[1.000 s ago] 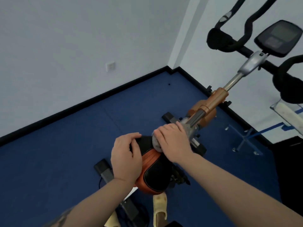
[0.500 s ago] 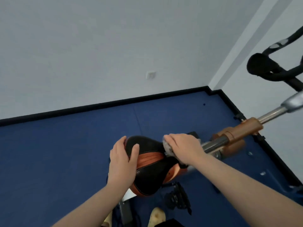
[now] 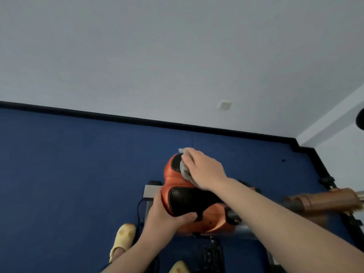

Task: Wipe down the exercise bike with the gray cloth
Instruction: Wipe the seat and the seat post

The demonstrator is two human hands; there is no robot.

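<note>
The exercise bike's orange and black saddle (image 3: 187,200) sits in the lower middle of the head view, with its orange frame tube (image 3: 323,200) running off to the right. My right hand (image 3: 204,170) presses the gray cloth (image 3: 184,170) onto the far rear lobe of the saddle; only the cloth's edge shows under my fingers. My left hand (image 3: 163,215) grips the near rear edge of the saddle, thumb on the black pad. The handlebars are almost out of view, one dark grip (image 3: 360,119) showing at the right edge.
Blue floor (image 3: 78,164) stretches to the left, bounded by a black skirting board and white wall with a socket (image 3: 224,105). Yellow slippers (image 3: 123,239) stand at the bottom. The bike's rear foot bar (image 3: 151,191) lies below the saddle.
My view has swung left and the saddle now lies sideways. My right hand moved with the cloth from the saddle's nose and post to its rear lobe. My left hand shifted to the near rear edge.
</note>
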